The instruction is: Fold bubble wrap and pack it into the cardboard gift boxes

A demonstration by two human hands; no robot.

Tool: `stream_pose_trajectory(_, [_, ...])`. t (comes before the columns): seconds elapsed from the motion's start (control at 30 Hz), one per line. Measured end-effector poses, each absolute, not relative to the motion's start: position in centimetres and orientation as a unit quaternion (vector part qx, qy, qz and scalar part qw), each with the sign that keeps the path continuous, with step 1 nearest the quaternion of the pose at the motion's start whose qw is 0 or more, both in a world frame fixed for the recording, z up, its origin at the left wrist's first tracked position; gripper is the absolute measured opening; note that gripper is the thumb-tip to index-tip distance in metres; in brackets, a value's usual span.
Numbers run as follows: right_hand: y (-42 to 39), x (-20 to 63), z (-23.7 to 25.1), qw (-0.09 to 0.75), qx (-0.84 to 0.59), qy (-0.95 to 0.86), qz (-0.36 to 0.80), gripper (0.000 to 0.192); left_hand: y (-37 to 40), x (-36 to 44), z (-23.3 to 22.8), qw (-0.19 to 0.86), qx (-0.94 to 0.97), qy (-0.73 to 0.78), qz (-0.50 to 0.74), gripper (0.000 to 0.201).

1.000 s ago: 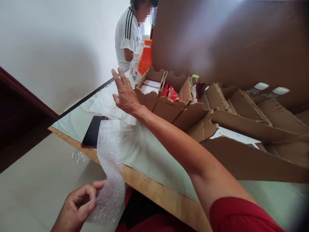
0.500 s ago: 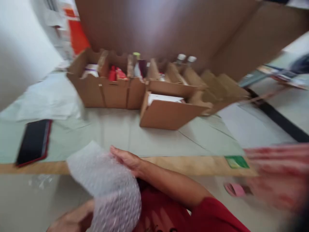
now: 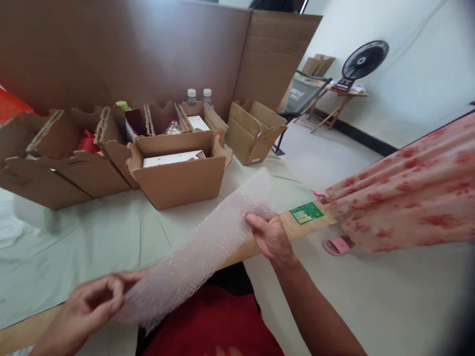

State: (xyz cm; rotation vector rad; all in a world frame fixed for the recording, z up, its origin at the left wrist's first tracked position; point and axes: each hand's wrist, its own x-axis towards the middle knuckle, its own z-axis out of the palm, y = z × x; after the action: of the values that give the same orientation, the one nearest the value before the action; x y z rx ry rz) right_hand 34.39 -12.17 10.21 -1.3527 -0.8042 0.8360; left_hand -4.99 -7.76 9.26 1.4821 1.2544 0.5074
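- One head-worn camera looks forward and down from above the wearer's dark red garment (image 3: 211, 324).
- The bare left hand (image 3: 89, 306) and bare right hand (image 3: 272, 238) are near the lens.
- It faces obliquely across the pale green tablecloth (image 3: 107, 237) toward open brown cardboard boxes (image 3: 181, 185), reaching a round black fan (image 3: 365, 60) far right.

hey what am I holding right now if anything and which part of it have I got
A strip of bubble wrap: your left hand has its lower end, and your right hand grips its edge near the upper end.
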Motion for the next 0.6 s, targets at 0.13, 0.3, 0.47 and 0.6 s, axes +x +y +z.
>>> stream_pose_trajectory(0.13, [-11.2, 40.5, 8.3, 0.587, -0.667, -0.353, 0.293, 0.050, -2.5, -0.5, 10.3, 0.494, 0.658, 0.528, 0.212, 0.045])
stream_pose_trajectory(0.3, [-10.3, 44.2, 9.5, 0.555, -0.743, -0.369, 0.054, 0.072, 2.8, 0.7, 10.3, 0.426, 0.597, 0.600, 0.319, 0.067])
stream_pose_trajectory(0.47, [-5.4, 38.8, 11.5, 0.476, -0.636, -0.574, 0.201, 0.073, 5.8, 3.3, 9.7, 0.427, 0.635, 0.549, 0.337, 0.076])
stream_pose_trajectory(0.6, [-3.2, 36.8, 11.4, 0.463, -0.603, -0.582, 0.288, 0.066, 3.7, 6.7, 8.6, 0.419, 0.630, 0.571, 0.317, 0.079])
